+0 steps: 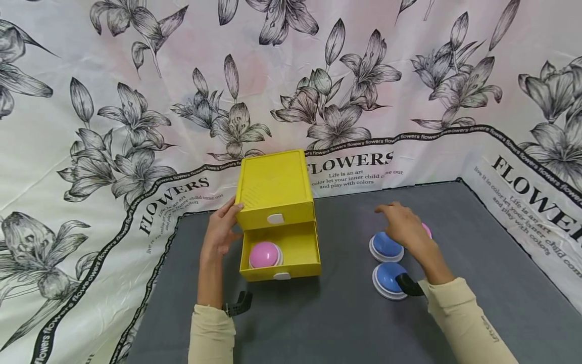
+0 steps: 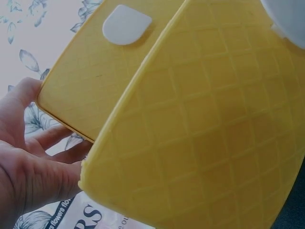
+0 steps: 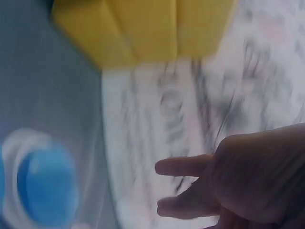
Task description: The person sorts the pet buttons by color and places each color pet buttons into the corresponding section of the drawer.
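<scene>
In the head view, a yellow two-drawer box (image 1: 275, 182) stands near the back of the table. Its lower drawer (image 1: 302, 247) is pulled out and holds a pink dome with a white base (image 1: 264, 255). My left hand (image 1: 220, 227) rests against the box's left side; in the left wrist view its thumb (image 2: 52, 179) reaches the lower drawer's edge. To the right, my right hand (image 1: 404, 225) hovers with fingers extended and nothing in them. Below it are two blue domes on white bases, one farther (image 1: 386, 245) and one nearer (image 1: 388, 279). Another pink piece (image 1: 426, 230) is mostly hidden behind that hand.
The dark grey table (image 1: 345, 313) reaches back to a flower-printed cloth (image 1: 273, 76) that also rises along the left and right sides. The upper drawer (image 1: 275, 218) is pushed in, with a white tab on its front.
</scene>
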Motion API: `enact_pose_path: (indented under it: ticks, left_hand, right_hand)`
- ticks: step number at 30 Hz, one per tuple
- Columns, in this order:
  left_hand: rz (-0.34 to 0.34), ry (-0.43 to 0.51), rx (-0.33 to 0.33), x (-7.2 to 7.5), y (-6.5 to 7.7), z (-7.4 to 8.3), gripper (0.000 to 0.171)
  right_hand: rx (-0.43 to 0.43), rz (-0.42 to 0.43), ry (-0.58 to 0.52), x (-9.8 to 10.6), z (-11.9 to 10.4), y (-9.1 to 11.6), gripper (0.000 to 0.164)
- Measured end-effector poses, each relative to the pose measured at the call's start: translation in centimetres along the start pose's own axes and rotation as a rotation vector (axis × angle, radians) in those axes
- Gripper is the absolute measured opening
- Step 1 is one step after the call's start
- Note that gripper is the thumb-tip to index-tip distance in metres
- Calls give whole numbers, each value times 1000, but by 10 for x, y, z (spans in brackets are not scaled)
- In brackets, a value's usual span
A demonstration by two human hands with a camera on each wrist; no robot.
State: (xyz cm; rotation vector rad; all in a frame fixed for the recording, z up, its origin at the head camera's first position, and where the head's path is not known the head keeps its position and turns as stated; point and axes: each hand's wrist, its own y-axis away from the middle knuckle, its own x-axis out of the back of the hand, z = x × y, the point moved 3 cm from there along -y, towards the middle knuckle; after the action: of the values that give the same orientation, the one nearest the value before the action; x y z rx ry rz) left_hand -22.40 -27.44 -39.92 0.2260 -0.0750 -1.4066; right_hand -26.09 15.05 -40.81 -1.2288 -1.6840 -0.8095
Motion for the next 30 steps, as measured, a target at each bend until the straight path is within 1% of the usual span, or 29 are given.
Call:
enact_pose_path:
  ticks: [3,5,8,11,13,15,21,25,30]
  left_hand:
    - [11,-1,6,1,1,-1,64]
    - [14,-1,7,1,1,-1,64]
    - [1,0,3,0,1,-1,64]
    - [0,0,-3,-1,1,-1,64]
    - [6,2,1,-1,0,-1,63]
    - [8,4,7,-2,0,-2,63]
    - [8,5,13,-1,-1,-2,63]
    - [7,10,10,0,-1,-2,64]
    - [7,5,7,0,-1,-1,64]
  right_hand:
    - [-80,-114,40,0,34,-3,56]
    - [-119,-180,44,-2,51,-3,57]
    - [-150,-248,51,-6,69,-1,60]
    - [-184,-281,37,-12,78,-1,68]
    - [-204,-287,21,-17,82,-1,72]
    - [-211,-276,11,-22,86,-2,73]
    - [-206,-231,-8,-30,91,-4,66]
    - [-215,-220,-28,-30,93,-6,64]
    - [-261,-214,-61,-25,96,-5,63]
